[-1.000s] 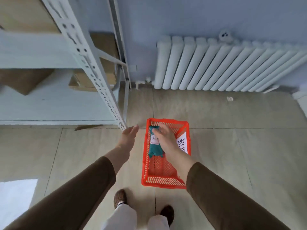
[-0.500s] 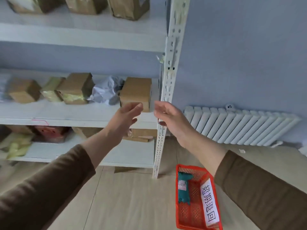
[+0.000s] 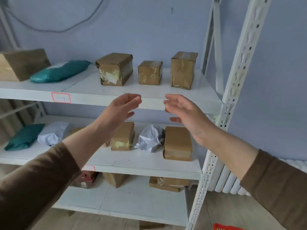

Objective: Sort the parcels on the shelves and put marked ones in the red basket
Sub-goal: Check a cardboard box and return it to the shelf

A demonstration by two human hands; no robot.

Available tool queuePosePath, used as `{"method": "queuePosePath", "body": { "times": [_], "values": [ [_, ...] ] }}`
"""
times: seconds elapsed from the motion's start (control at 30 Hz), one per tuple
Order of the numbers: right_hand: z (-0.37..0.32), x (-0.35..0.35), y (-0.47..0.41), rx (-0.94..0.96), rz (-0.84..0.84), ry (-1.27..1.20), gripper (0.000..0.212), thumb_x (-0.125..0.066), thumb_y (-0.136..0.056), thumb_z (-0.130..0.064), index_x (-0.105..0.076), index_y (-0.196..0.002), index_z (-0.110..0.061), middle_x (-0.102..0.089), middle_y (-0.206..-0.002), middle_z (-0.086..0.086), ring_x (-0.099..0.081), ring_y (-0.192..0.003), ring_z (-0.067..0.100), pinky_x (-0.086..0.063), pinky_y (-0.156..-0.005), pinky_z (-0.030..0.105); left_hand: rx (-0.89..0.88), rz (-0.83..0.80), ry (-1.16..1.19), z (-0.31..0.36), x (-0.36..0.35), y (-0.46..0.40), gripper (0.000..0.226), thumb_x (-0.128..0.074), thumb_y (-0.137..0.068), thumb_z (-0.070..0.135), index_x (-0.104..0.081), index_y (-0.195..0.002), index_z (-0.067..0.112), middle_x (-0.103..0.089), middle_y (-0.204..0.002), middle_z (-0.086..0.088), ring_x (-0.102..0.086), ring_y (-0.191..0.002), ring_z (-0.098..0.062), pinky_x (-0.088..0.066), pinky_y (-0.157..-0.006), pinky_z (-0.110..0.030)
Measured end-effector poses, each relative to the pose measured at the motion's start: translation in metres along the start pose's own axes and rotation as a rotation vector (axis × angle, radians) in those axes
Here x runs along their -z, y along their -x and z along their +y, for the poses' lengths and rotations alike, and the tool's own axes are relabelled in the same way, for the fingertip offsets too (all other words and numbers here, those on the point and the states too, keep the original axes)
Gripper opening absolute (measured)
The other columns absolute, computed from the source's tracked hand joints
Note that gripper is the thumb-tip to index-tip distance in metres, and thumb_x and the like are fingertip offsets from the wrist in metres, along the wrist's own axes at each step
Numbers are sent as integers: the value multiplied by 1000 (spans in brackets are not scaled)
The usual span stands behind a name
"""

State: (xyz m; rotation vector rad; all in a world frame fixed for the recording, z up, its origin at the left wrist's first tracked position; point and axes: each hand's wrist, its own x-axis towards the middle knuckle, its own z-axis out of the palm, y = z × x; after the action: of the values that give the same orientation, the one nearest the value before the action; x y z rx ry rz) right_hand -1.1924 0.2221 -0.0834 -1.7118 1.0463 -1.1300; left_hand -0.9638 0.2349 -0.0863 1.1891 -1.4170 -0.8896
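Head view: both hands are up in front of the upper shelf (image 3: 106, 90) edge, empty. Left hand (image 3: 122, 107) loosely curled, fingers apart; right hand (image 3: 184, 110) open, fingers spread. The small brown parcel (image 3: 150, 73) sits on that shelf above the gap between the fingertips, untouched. A corner of the red basket (image 3: 224, 227) shows far below that shelf, right.

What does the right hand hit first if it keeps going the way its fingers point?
Probably the small brown box on the upper shelf. The right hand is open, empty, fingers aimed up-left; depth is unclear.
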Motion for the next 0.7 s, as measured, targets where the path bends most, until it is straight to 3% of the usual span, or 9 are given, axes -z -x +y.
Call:
{"method": "queuePosePath", "body": {
  "times": [0.17, 0.27, 0.37, 0.43, 0.57, 0.7],
  "values": [
    [-25, -33, -65, 41, -41, -21, 39, -61, -104, -33, -57, -143, -27, -64, -129, -15, -60, -126, 8, -51, -110, 37, -67, 71, -49, 11, 57, -44, 38, -60, -103, 41, -66, -134, 20, -69, -134, 5, -61, -130, -11, -42, -119, -36],
    [-37, -52, -111, 48, -78, -46, 50, -60, -104, -37, -51, -151, -24, -61, -127, -23, -55, -132, 5, -46, -114, 36, -79, 112, -77, 15, 93, -78, 47, -69, -93, 55, -64, -133, 30, -68, -129, 16, -58, -129, -6, -35, -123, -37],
    [-47, -76, -158, 19, -91, -68, 59, -59, -103, -44, -44, -156, -23, -53, -150, -14, -47, -141, 8, -41, -120, 39, -48, 159, -33, 17, 129, -116, 81, -73, -76, 64, -52, -149, 33, -58, -148, 12, -46, -145, -12, -24, -127, -41],
    [-51, -92, -190, -17, -82, -85, 66, -58, -101, -50, -40, -159, -23, -43, -161, -9, -41, -147, 12, -38, -122, 41, -20, 162, 14, 15, 152, -143, 97, -74, -78, 62, -35, -161, 29, -41, -164, 6, -31, -155, -16, -17, -130, -43],
    [-53, -121, -247, -90, -44, -120, 73, -58, -97, -61, -40, -159, -26, -37, -166, -8, -36, -151, 16, -33, -124, 45, 64, 202, 57, -1, 190, -208, 96, -71, -93, 55, -18, -167, 26, -21, -174, 2, -18, -160, -21, -15, -131, -44],
    [-52, -147, -293, -229, 52, -162, 79, -59, -93, -69, -38, -158, -30, -33, -167, -3, -35, -152, 20, -32, -124, 48, 191, 194, 186, -17, 216, -267, 94, -75, -90, 55, -28, -163, 21, -27, -172, -1, -26, -158, -21, -25, -128, -39]
  ]
}}
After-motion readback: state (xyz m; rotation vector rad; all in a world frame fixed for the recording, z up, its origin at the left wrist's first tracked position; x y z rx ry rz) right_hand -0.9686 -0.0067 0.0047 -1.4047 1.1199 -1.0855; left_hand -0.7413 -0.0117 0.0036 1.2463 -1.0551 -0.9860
